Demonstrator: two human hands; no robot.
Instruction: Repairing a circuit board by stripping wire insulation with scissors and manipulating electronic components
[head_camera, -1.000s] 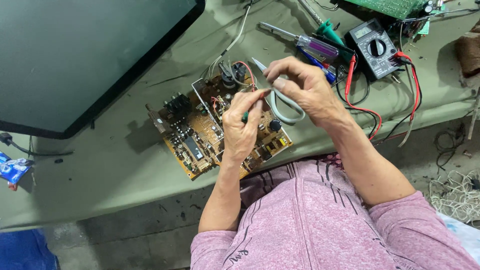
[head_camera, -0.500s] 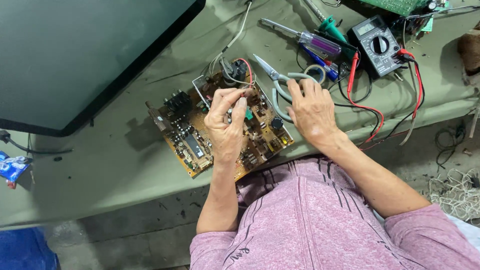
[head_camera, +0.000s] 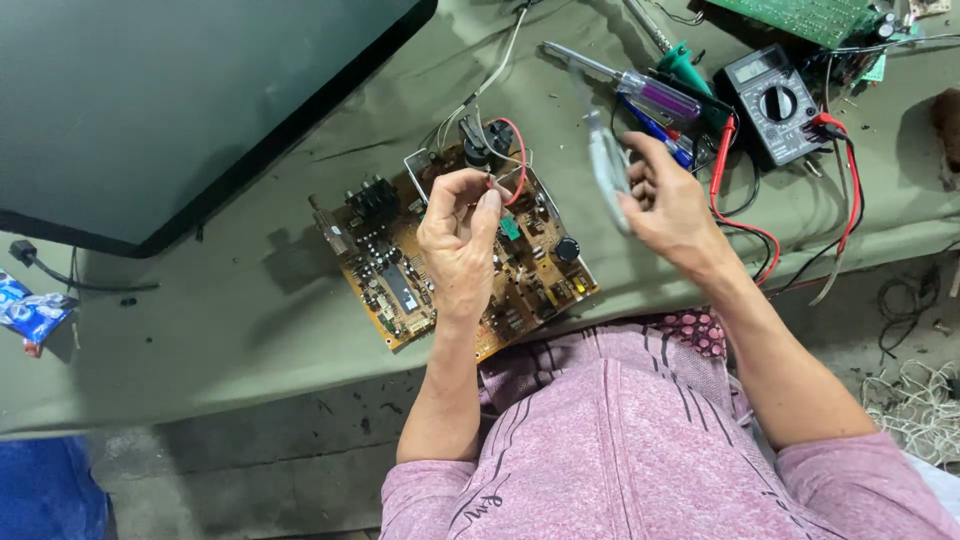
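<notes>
Two hands at work over a brown circuit board (head_camera: 440, 265) lying on the green surface (head_camera: 200, 330). Left hand (head_camera: 460, 235) fingers pinched together on a red wire (head_camera: 515, 150); right hand (head_camera: 665, 195) fingers clamped on blurred scissors (head_camera: 603, 160), near a multimeter (head_camera: 775, 100).

Olive-green workbench (head_camera: 250, 330), circuit board (head_camera: 400, 270), multimeter (head_camera: 775, 100), screwdriver (head_camera: 640, 90), dark monitor (head_camera: 150, 100)

A brown circuit board (head_camera: 455, 265), crowded with small parts, is laid flat and askew on the table (head_camera: 220, 330). Grey scissors (head_camera: 606, 165), blurred, are held above the table, right of the board.
</notes>
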